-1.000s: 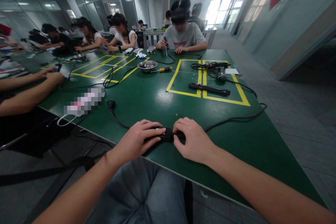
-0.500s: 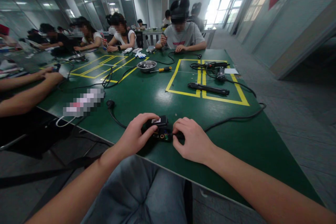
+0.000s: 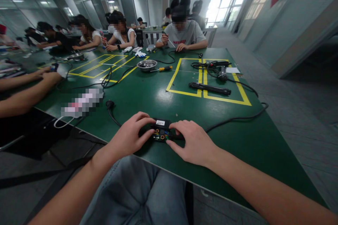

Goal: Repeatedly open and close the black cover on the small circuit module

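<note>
On the table edge in front of me lies an opened power adapter, its circuit board showing copper coils and small parts. Behind the board sits a black casing half with a white label. My left hand grips the left end, thumb at the board and index finger on the casing. At the right end my right hand pinches the adapter, index finger at the casing and thumb at the board's front corner. A black cord runs out from under the right hand. Parts beneath my fingers are hidden.
A black plug lies left. Further off are a metal bowl, a yellow-handled screwdriver, a long black tool and tangled cords. A co-worker sits opposite; another person's arms reach in from the left.
The black casing half has turned and come down flatter behind the board. My right hand has moved from the cord joint onto the adapter's right end, fingers wider.
</note>
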The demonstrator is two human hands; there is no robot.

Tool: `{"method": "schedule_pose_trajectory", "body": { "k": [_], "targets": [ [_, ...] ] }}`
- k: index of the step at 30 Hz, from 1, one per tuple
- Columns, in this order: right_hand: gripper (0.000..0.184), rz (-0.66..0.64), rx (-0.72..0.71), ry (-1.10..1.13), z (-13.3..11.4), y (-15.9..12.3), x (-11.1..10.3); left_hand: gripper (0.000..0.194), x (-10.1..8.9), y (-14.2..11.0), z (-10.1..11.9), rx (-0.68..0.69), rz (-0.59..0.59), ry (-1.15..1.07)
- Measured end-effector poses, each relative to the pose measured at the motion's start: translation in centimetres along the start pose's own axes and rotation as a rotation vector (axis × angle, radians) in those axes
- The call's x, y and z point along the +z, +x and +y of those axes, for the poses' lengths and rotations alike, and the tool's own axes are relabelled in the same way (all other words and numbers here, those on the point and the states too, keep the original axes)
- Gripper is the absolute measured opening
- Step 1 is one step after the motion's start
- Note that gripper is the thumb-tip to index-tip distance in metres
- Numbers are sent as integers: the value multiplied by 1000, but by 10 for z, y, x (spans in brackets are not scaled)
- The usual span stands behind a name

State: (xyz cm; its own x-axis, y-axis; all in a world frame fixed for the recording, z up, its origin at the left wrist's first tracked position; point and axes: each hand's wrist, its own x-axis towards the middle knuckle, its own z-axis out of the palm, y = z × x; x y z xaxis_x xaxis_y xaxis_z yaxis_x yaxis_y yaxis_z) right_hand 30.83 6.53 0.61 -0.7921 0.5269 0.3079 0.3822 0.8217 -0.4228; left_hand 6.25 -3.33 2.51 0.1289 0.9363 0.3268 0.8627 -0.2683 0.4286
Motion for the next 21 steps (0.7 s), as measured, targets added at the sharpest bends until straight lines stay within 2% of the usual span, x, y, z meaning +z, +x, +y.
{"method": "schedule_pose_trajectory", "body": {
  "k": [4, 11, 15, 19, 21],
  "targets": [
    [27, -52, 20, 25, 2, 1, 2, 31, 2, -18, -2, 34, -49, 59],
    [28, -44, 33, 84, 7, 1, 5, 29, 2, -11, -7, 7, -101, -17],
    [33, -15, -13, 99, 6, -1, 2, 29, -5, -11, -5, -15, -67, -105],
    [11, 5, -77, 135, 9, -2, -5, 8, -11, -11, -5, -8, -43, -190],
    [11, -7, -107, 138, 11, -2, -6, 13, -12, -9, -7, 31, -56, -203]
  ]
}}
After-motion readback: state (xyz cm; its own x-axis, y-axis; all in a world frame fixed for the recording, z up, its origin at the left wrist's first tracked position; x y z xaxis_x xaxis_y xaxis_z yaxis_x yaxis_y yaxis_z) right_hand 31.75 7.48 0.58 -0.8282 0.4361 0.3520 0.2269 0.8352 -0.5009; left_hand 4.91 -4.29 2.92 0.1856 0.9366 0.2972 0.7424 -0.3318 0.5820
